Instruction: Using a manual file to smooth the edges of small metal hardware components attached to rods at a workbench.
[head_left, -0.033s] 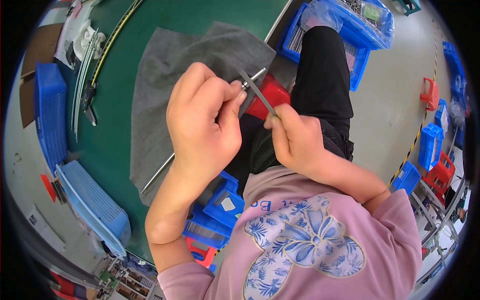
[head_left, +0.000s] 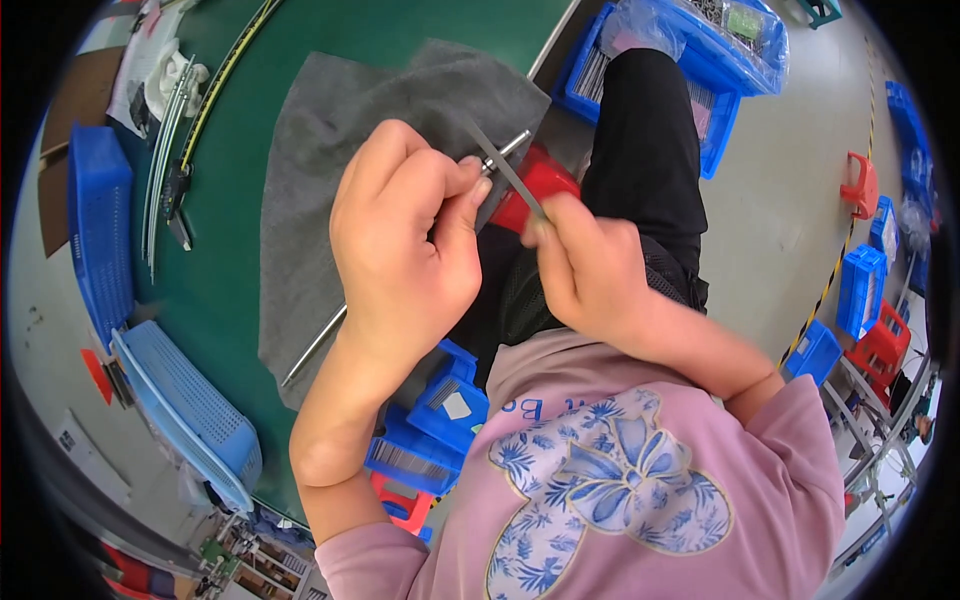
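My left hand (head_left: 400,250) is closed around a long thin metal rod (head_left: 315,345) that slants from lower left to upper right over a grey cloth (head_left: 330,130) on the green table (head_left: 230,260). The rod's far end sticks out past my fingertips. My right hand (head_left: 590,270) pinches a thin flat grey tool (head_left: 505,170) and lays it across that end of the rod. A red box (head_left: 545,180) lies just beneath the two hands, at the table's edge.
Blue mesh baskets (head_left: 100,230) and a lighter one (head_left: 185,410) sit at the table's left side. Small blue bins (head_left: 440,420) stand under my left forearm. A blue crate with a plastic bag (head_left: 700,50) is by my knee. More blue and red crates (head_left: 860,290) stand on the floor at right.
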